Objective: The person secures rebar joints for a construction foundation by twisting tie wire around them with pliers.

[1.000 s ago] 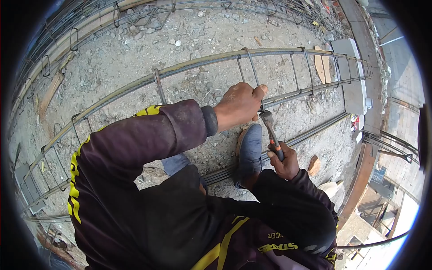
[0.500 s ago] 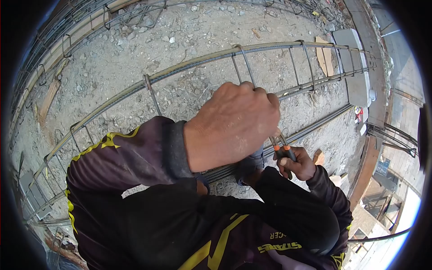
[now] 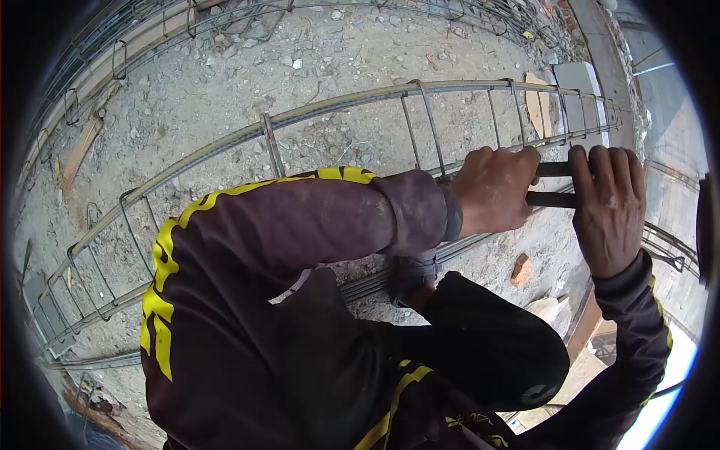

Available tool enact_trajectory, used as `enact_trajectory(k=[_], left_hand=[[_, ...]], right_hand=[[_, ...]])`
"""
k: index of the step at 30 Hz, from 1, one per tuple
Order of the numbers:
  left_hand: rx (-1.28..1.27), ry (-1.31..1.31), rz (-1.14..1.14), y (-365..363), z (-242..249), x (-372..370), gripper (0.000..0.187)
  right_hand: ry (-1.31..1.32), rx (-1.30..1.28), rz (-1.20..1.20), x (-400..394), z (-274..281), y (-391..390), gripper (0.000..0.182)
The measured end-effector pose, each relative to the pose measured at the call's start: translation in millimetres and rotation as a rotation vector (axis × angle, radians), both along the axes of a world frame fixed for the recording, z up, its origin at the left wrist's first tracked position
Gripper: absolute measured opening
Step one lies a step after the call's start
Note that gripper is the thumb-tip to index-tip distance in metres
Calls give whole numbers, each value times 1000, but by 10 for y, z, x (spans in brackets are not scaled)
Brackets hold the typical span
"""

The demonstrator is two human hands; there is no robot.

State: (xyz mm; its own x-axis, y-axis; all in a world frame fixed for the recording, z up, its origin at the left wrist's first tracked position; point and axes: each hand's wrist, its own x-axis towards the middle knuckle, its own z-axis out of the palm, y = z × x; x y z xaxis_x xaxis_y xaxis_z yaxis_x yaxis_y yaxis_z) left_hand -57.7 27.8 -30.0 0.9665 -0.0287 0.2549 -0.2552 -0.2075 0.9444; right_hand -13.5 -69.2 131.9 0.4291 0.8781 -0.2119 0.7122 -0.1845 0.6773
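My left hand [image 3: 495, 189] is a fist at one end of a pair of dark-handled pliers [image 3: 553, 199]. My right hand [image 3: 609, 199] has its fingers curled over the other end of the two handles, which lie slightly apart between my hands. The jaws of the pliers are hidden. Beneath and behind both hands runs a long rebar cage [image 3: 341, 106], its bars crossed by bent stirrups [image 3: 430, 127]. My left sleeve covers part of its lower bar.
More rebar [image 3: 360, 289] lies bundled beside my feet. A second cage [image 3: 116, 60] stands at the upper left by a timber plank. Gravelly ground [image 3: 217, 97] spreads around. A reddish stone [image 3: 522, 270] sits below my hands, and a grey slab [image 3: 581, 97] lies at the right.
Both hands have moved right; my right hand has also risen. The pliers, earlier upright below my left fist with orange on the handles, now lie sideways between both hands.
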Motion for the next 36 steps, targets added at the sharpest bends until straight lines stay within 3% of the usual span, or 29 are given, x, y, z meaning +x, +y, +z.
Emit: enact_trajectory(k=[1,7,18,21,22,24,26,27,28,30,31,33,34,36], left_hand=[[-70,103,-42,42,-29,75,36],[-119,313,-235,293,-76,320,58],[-142,355,-356,329,-126,403,65],[7,274,-405,189,-130,338,63],[146,211,-445,106,-104,262,51],[353,-12,-376,-195,-161,-92,55],[538,-197,-330,-266,-129,-450,64],[672,-291,-291,-355,-230,-532,74],[793,-312,-344,-312,-220,-610,68],[858,-340,-426,-315,-265,-612,57],[855,-415,-397,-282,-305,-551,37],[753,-341,-421,-311,-353,-386,31],[694,-306,-436,-372,-376,-347,27],[559,-274,-372,-409,-379,-267,24]], right_hand=[[54,4,77,175,-30,75,16],[300,-102,183,748,-204,268,18],[346,-56,142,893,-321,200,18],[410,31,-176,685,-371,-118,16],[455,38,-291,566,-414,-323,18],[577,1,-746,188,-585,-717,26],[877,157,-938,-139,-821,-958,26],[1100,267,-1122,-287,-948,-1047,26],[1181,235,-1632,-446,-901,-851,26],[1612,360,-1705,-619,-1027,-996,26],[1645,279,-1745,-576,-1024,-1047,27],[1705,120,-1824,-371,-952,-1081,30],[1559,79,-1790,-324,-849,-1020,32],[982,377,-1151,-626,-694,-998,32]])
